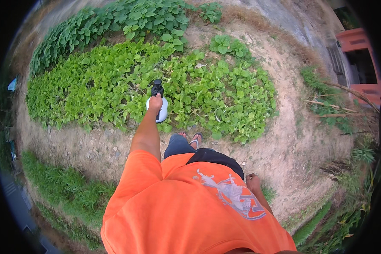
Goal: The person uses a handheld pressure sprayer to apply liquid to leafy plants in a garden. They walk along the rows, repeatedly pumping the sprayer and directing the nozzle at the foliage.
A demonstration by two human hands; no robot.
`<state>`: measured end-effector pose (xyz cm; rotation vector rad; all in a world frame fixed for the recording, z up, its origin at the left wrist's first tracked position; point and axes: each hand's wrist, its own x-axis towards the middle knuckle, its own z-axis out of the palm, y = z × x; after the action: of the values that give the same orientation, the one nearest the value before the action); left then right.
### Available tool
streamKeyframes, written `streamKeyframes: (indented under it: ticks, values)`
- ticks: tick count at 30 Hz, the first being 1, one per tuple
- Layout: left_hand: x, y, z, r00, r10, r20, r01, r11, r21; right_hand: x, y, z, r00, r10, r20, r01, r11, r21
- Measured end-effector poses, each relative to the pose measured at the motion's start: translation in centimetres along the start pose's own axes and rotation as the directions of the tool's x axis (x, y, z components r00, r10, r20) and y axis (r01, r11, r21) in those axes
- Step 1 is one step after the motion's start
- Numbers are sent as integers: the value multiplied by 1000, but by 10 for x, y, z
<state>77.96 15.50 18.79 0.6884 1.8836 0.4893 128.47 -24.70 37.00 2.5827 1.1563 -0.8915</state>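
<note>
My left hand [155, 102] is closed around the handle of a pump sprayer bottle [163, 111] with a white tank and a black pump top. My left arm is stretched forward, and the bottle is above the near part of a bed of leafy green plants [203, 92]. The thumb lies near the black top; whether it presses anything cannot be told. My right hand [252, 181] hangs low by my right hip, beside the dark shorts. Its fingers look loosely curled, and nothing shows in it, though part of it is hard to see.
A stony dirt path [104, 149] runs under my sandalled feet [196, 142]. Darker leafy vines [76, 35] grow behind the bed. Grass [73, 187] is at the lower left. At right are cut dry stalks [333, 106] and an orange plastic barrier [355, 39].
</note>
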Motion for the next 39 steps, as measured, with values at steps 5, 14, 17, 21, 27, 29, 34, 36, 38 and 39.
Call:
streamKeyframes:
  ticks: [5, 14, 17, 21, 27, 29, 34, 36, 38, 39]
  values:
    - [-1, 9, 3, 1000, 1, 27, -2, 1000, 25, 0, -4, 1, 1000, 11, -21, -11, 1000, -9]
    - [-7, -28, 4, 998, 49, 37, -53, 991, 121, -6, 3, 7, 1000, 3, 13, -3, 1000, 4]
    - [-22, -30, 8, 999, -3, 53, -2, 994, 107, -8, 7, 7, 1000, -4, 16, 4, 1000, -8]
    - [-33, -38, 3, 996, -36, 77, 31, 997, 74, -4, 18, 14, 992, -116, -46, 116, 993, 12]
    - [-42, -57, -2, 997, -69, 41, 69, 998, 15, 1, 6, 6, 994, -110, -20, 110, 994, 9]
    - [-44, -67, -1, 995, -95, 25, 95, 995, 10, 2, 5, 3, 996, -89, 4, 89, 996, 15]
    - [-49, -96, -6, 988, -153, -1, 153, 988, -16, 4, 1, 1, 997, -55, 50, 53, 998, 47]
    - [-53, -107, -8, 984, -180, 4, 180, 983, -21, 7, 5, 4, 996, -85, 34, 85, 996, 22]
    - [-55, -122, -10, 981, -191, 15, 191, 982, 8, 5, 6, 6, 992, -121, 16, 121, 993, 9]
    - [-57, -129, -11, 980, -197, 22, 197, 980, 23, 3, 4, 4, 990, -138, 8, 138, 990, 2]
